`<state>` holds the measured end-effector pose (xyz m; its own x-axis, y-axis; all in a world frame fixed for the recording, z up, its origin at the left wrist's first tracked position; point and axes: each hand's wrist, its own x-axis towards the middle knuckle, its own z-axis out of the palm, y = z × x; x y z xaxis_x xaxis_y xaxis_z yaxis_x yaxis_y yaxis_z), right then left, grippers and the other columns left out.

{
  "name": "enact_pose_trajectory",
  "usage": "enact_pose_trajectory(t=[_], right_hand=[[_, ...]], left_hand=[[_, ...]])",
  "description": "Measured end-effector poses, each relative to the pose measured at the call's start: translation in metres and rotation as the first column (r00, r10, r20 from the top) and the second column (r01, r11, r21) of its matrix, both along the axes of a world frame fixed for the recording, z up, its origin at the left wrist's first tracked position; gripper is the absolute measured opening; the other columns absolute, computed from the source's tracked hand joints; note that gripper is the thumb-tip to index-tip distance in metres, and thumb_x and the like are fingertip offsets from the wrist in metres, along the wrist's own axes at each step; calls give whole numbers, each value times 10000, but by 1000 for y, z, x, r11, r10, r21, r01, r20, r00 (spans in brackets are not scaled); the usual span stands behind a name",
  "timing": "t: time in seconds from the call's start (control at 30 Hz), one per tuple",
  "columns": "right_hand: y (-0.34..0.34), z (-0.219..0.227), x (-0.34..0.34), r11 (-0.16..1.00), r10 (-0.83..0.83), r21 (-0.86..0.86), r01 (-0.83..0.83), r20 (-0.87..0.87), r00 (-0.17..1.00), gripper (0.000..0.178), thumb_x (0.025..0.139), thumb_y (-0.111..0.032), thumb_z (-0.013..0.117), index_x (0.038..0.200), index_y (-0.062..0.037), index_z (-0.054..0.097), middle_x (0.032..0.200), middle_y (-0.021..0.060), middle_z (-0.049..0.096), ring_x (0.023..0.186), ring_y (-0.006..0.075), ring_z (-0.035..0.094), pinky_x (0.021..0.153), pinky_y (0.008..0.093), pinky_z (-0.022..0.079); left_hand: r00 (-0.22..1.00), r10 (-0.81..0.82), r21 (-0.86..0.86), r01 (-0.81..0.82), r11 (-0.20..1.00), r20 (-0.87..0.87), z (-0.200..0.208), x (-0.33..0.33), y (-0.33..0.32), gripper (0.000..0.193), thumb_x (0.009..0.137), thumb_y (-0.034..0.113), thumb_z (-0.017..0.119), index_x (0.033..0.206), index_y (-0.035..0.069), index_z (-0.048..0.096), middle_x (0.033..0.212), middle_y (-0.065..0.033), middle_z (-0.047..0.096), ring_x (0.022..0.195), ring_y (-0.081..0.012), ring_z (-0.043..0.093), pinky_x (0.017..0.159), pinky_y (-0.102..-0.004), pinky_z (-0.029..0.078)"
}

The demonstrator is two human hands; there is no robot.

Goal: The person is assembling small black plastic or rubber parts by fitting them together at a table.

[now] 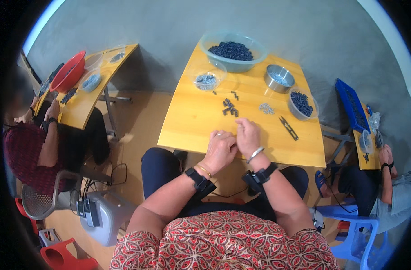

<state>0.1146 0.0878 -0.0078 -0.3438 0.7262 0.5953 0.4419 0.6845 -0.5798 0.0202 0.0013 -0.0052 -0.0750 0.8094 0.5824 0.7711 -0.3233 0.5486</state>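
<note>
Over the near edge of the yellow table, my left hand (221, 149) and my right hand (248, 138) meet with fingers curled inward. Whatever they pinch is too small or too covered to make out. Just beyond them lies a loose group of small black parts (230, 107). A little heap of small silvery pieces (266, 108) sits to the right of these. Black thread snips (288, 128) rest on the wood right of my right hand.
Farther back on the table (183, 121) stand a large basin (234, 65) of black parts, a clear tub (207, 80), a steel bowl (279, 78) and a plastic bowl (303, 104) of black parts. People work at side tables, left with a red basin (68, 74), right with a blue tray (350, 105).
</note>
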Motion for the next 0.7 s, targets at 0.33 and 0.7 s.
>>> enact_pose_trajectory(t=[0.33, 0.7], right_hand=[[-7, 1, 1, 999, 42, -11, -41, 177, 983, 102, 663, -59, 470, 583, -102, 516, 651, 66, 521, 735, 284, 460, 677, 403, 322], [-5, 8, -2, 999, 14, 28, -24, 316, 949, 109, 675, -114, 500, 574, -105, 541, 684, 84, 505, 757, 287, 442, 695, 408, 303]], left_hand=[[999, 15, 42, -17, 999, 41, -2, 1, -2, 91, 569, -12, 578, 598, 40, 509, 656, -97, 533, 687, -287, 500, 715, -369, 362], [999, 46, 11, -46, 999, 29, 1, -1, 0, 85, 594, 2, 569, 568, 58, 511, 644, -96, 524, 690, -280, 504, 731, -373, 344]])
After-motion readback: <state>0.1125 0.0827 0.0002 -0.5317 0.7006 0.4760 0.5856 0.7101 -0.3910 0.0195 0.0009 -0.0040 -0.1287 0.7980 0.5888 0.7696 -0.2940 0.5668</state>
